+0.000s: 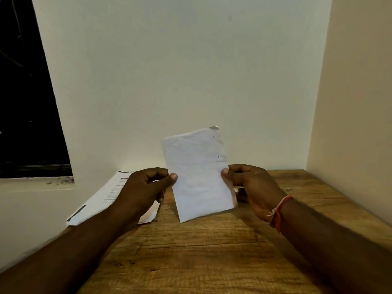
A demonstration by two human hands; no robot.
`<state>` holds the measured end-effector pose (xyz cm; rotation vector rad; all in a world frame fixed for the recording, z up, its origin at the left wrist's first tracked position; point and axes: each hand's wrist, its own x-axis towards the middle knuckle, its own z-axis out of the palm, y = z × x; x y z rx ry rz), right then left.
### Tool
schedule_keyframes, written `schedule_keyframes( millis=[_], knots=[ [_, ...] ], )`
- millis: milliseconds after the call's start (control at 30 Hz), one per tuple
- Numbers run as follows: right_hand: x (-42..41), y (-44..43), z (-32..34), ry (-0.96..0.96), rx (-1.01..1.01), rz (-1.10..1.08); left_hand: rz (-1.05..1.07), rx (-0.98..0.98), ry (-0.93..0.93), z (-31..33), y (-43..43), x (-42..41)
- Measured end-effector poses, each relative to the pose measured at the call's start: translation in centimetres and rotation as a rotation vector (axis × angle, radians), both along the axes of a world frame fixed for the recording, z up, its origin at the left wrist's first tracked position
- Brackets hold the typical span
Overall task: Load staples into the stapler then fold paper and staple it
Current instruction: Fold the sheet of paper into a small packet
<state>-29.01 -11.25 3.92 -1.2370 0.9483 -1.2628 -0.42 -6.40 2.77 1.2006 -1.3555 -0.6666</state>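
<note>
printed sheets (99, 202) lie on the table (191, 262), just left of the paper and partly under the left wrist. the left hand (144, 187) pinches the paper's left edge, thumb in front and fingers curled behind. the paper (199, 175), folded and slightly tilted, is held upright above the table between both hands. three staples (218, 155) show as short dark marks down the paper's right edge. the right hand (250, 183) pinches that same edge below the middle staple. a dark object (241, 193) peeks out behind the paper's lower right corner; whether it is the stapler cannot be told. by the look of it, loading, folding and stapling are done. little seems left but checking the staples and setting the paper down.
</note>
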Motion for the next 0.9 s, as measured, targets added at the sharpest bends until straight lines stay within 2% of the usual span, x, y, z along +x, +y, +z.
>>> schedule_keyframes(
  millis=[233, 533, 733, 900],
  knots=[
    [-0.6, 0.0, 0.3, 0.013, -0.117, -0.030, -0.004, -0.027, 0.074, -0.2, -0.4, 0.0],
    [0.1, 0.4, 0.1, -0.045, -0.059, 0.079, -0.092, -0.015, 0.258, 0.5, 0.6, -1.0],
    [0.3, 0.6, -0.2, -0.112, -0.127, 0.090, -0.085, -0.093, 0.266, 0.7, 0.6, -1.2],
    [0.4, 0.3, -0.2, -0.201, -0.147, 0.061, -0.055, -0.134, 0.201, 0.4, 0.1, -0.5]
  ],
)
